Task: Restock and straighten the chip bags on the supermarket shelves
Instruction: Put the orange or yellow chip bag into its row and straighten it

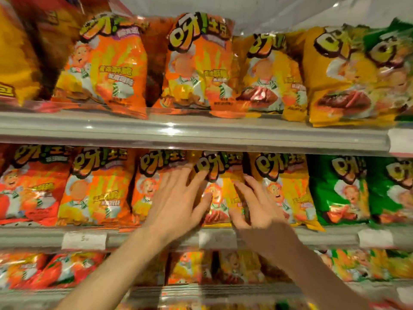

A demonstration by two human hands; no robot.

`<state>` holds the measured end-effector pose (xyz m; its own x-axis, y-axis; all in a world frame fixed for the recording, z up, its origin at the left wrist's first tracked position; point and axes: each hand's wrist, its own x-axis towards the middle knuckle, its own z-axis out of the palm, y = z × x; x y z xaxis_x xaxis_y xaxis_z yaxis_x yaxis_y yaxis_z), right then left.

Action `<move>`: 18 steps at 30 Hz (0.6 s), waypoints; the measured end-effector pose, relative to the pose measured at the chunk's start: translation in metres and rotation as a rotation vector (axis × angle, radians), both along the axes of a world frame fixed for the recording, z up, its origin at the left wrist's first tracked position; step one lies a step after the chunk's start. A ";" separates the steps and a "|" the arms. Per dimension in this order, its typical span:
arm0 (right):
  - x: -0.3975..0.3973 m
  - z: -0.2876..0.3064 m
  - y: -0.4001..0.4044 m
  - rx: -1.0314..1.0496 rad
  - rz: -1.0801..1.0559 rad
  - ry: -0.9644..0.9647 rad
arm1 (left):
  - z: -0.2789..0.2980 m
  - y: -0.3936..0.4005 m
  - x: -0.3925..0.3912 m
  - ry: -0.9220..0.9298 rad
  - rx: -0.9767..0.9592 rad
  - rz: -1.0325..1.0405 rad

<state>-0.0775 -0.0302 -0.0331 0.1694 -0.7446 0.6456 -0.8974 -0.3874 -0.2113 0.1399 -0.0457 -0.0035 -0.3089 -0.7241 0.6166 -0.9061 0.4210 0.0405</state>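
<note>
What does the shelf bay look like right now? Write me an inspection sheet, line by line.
Surface: middle shelf, fully faced; blurred price tags on its edge.
Job's things: yellow chip bag between both hands; orange bags left, green bags right.
Clutter: nothing seen.
Grippers: left hand spread flat on the bags; right hand open, fingers at the yellow bag's right edge.
Cables: nothing seen.
Surroundings: top shelf and lower shelf stocked alike; image blurred.

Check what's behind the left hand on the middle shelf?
An orange chip bag; the left hand covers its right half. Anything stocked behind that bag is hidden.
</note>
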 end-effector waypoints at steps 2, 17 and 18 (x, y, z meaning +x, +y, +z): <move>-0.001 -0.006 -0.004 0.045 0.051 0.044 | 0.000 -0.007 -0.007 -0.076 0.026 0.062; 0.005 -0.017 -0.025 0.152 0.108 0.270 | -0.010 -0.028 0.006 -0.235 0.103 0.083; 0.007 -0.016 -0.024 0.155 0.099 0.278 | -0.011 -0.029 0.007 -0.237 0.104 0.081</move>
<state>-0.0710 -0.0538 -0.0489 0.3992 -0.8018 0.4447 -0.8887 -0.4576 -0.0274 0.1465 -0.0742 -0.0142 -0.3740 -0.8082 0.4548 -0.9262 0.3512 -0.1375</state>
